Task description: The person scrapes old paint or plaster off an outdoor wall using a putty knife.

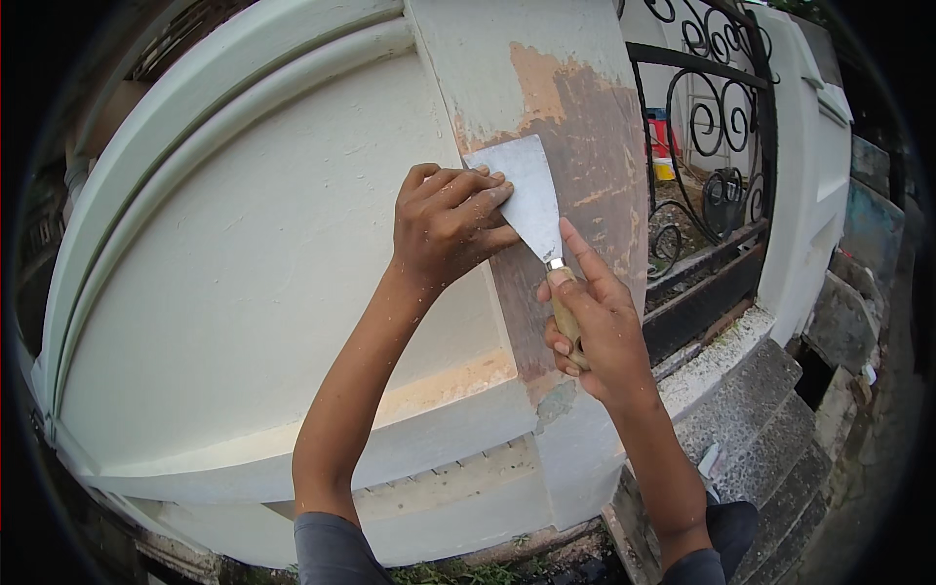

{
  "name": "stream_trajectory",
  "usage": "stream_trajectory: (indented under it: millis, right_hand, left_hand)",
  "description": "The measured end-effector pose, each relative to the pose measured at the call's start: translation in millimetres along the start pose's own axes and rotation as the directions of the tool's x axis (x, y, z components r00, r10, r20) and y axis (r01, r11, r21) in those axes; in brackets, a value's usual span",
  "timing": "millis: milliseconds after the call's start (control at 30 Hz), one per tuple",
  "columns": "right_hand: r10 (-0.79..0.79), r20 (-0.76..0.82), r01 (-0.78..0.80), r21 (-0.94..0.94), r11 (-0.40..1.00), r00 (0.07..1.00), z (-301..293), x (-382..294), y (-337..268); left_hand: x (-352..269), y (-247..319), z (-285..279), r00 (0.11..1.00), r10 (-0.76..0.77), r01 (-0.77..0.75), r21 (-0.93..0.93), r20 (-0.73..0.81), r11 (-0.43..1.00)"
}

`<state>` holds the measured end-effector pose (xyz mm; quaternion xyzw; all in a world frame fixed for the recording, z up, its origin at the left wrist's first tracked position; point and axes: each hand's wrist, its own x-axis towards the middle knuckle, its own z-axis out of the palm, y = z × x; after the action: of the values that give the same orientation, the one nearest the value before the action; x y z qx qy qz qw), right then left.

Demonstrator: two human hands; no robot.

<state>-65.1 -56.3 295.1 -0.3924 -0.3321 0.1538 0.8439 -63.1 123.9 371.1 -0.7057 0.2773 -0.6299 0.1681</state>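
Note:
My right hand is closed around the wooden handle of a putty knife. Its wide metal blade points up and slightly left and lies at the face of a painted wall pillar. The fingertips of my left hand press on the left part of the blade, the thumb near its edge. Around the blade the white paint is gone from much of the pillar, showing a grey-brown surface with orange patches. Small pale flecks dot my left hand and forearm. Whether the blade's edge touches the wall is hard to tell.
Left of the pillar is a recessed white wall panel with a raised moulding. A black wrought-iron gate stands at the right, with a red and a yellow object behind it. Speckled stone steps and broken slabs lie at the lower right.

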Motion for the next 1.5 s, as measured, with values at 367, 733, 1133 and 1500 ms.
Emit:
stream_trajectory:
  millis: [367, 733, 1133, 1500]
  right_hand:
    - [-0.055, -0.019, 0.054, -0.075, 0.996, 0.998, 4.5, -2.3, 7.1]
    - [-0.058, -0.014, 0.057, -0.067, 0.996, 0.998, 5.1, 0.1, 3.2]
    - [-0.091, -0.034, 0.087, -0.112, 0.99, 0.995, 7.0, 5.6, 11.3]
    - [-0.072, -0.021, 0.071, -0.079, 0.994, 0.997, 4.4, 4.0, -0.5]
  left_hand:
    - [-4.6, 0.2, 4.4, 0.999, -0.011, 0.01, -0.026, -0.048, 1.0]
    - [0.8, -1.2, -1.8, 0.998, -0.059, 0.058, -0.053, -0.021, 0.997]
    - [3.7, -5.2, 0.6, 0.999, -0.032, 0.031, -0.033, -0.038, 0.999]
    - [8.4, 1.7, 0.4, 0.998, -0.064, 0.064, -0.023, -0.004, 0.998]
